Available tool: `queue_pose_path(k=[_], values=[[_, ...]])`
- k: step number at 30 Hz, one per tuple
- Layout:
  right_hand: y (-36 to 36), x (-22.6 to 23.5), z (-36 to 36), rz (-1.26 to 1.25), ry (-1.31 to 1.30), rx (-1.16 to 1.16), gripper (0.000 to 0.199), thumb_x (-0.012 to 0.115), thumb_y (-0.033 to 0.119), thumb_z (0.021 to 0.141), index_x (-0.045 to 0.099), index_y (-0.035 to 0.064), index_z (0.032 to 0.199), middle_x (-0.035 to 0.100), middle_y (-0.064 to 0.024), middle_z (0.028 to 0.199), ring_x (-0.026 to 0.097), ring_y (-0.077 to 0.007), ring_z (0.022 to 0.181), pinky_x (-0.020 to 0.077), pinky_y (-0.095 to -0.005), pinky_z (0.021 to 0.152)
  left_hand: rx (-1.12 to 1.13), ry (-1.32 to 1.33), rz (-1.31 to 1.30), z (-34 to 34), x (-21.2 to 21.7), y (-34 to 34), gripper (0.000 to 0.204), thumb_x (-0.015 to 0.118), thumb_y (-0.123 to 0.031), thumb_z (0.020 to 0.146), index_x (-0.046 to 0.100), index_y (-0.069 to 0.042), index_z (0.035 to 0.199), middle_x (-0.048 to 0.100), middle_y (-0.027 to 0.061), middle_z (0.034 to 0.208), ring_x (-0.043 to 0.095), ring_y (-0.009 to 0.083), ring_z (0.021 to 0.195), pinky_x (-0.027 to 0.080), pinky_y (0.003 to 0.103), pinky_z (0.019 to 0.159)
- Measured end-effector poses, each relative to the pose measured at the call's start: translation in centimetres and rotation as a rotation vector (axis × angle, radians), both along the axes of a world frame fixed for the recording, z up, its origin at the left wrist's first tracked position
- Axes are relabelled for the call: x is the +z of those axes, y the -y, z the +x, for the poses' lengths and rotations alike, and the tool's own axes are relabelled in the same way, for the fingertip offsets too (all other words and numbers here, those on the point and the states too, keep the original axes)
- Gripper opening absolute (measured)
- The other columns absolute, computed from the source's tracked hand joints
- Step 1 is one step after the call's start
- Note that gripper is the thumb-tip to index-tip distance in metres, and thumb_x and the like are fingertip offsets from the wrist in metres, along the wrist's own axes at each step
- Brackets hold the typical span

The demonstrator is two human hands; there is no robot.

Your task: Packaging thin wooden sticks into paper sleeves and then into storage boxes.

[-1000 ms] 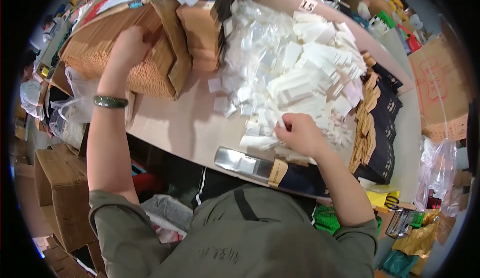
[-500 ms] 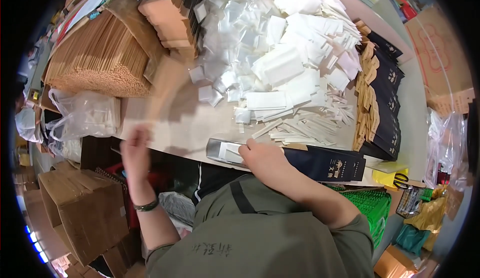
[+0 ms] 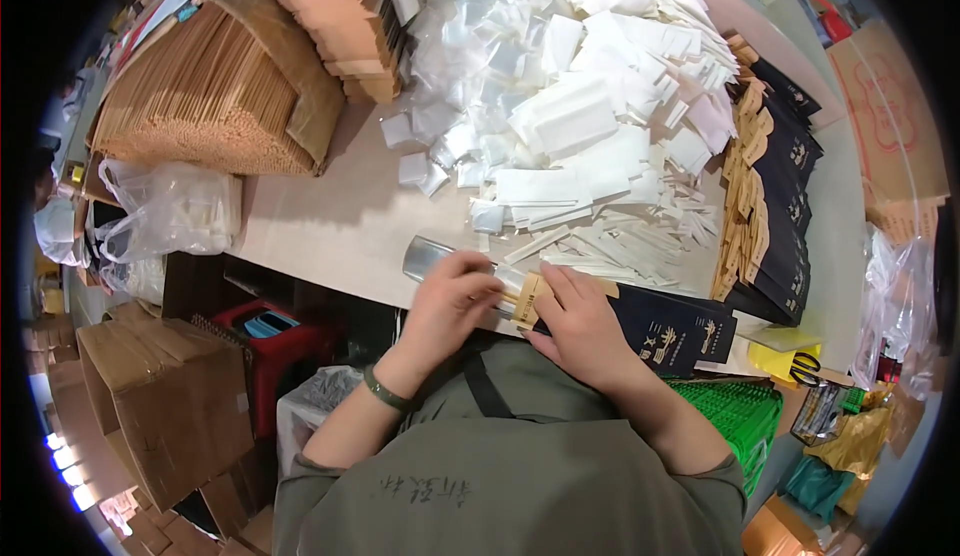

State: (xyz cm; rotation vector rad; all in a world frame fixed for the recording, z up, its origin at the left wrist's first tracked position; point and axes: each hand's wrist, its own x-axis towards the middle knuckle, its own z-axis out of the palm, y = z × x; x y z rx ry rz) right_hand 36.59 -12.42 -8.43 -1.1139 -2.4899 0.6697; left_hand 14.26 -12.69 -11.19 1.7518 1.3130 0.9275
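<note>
Here, both hands meet at the near table edge (image 3: 330, 246) over a long, narrow dark paper sleeve (image 3: 672, 328) with a tan kraft lining at its mouth. The left hand (image 3: 452, 301) curls its fingers (image 3: 478, 268) down over a shiny, flat metal piece (image 3: 425, 256) and the thin wooden sticks (image 3: 510, 299) poking from the sleeve's mouth, pinching them. The right hand (image 3: 580, 328) lies flat on the sleeve, fingers pressed together, holding it against the table. Just beyond the fingertips spreads a loose heap of white paper packets and clear crinkled plastic bags (image 3: 560, 126). Right of it stands a row of matching dark sleeves (image 3: 775, 206); far left, a dense bundle of pale wooden sticks (image 3: 190, 106).
</note>
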Motion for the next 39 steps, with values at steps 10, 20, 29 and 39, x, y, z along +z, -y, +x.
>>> queue_pose_path(k=[10,20,29,39], values=[[-0.9,1.2,1.3,0.067,-0.023,-0.106,0.044,0.076,0.01,0.066,0.06,0.0016,0.106,0.059,-0.0201,0.12,0.057,-0.0366,0.11,0.047,-0.0459,0.095,-0.144,-0.069,-0.225,1.7,4.1,0.6,0.078,0.079,-0.027,0.081,0.04,0.0,0.142,0.06,0.021,0.119,0.063,0.0348,0.104,0.05,0.041,0.092],[-7.2,4.5,20.6,0.622,0.337,-0.154,0.019,0.074,0.022,0.083,0.068,0.0047,0.087,0.06,-0.0211,0.125,0.056,-0.0373,0.118,0.0437,-0.0454,0.099,-0.028,-0.422,-0.377,-0.3,4.3,-2.0,0.038,0.078,-0.022,0.071,0.054,-0.004,0.095,0.064,0.0136,0.081,0.063,0.0336,0.075,0.051,0.041,0.069],[-1.7,0.5,6.7,0.189,0.18,0.117,0.042,0.071,0.039,0.086,0.063,0.0003,0.099,0.058,-0.0218,0.12,0.057,-0.0383,0.108,0.0466,-0.0455,0.091,-0.662,-0.077,-0.424,6.5,5.4,0.3,0.034,0.07,-0.011,0.073,0.057,-0.001,0.104,0.061,0.0175,0.101,0.061,0.0341,0.09,0.051,0.039,0.078],[-0.2,1.0,3.3,-0.256,0.208,-0.479,0.022,0.062,0.024,0.086,0.063,0.0031,0.083,0.064,-0.0177,0.068,0.064,-0.038,0.067,0.0502,-0.0482,0.061,-0.128,-0.421,-0.033,0.1,1.4,0.8,0.055,0.077,-0.01,0.069,0.057,-0.007,0.12,0.063,0.0141,0.092,0.064,0.0346,0.086,0.052,0.04,0.074]])
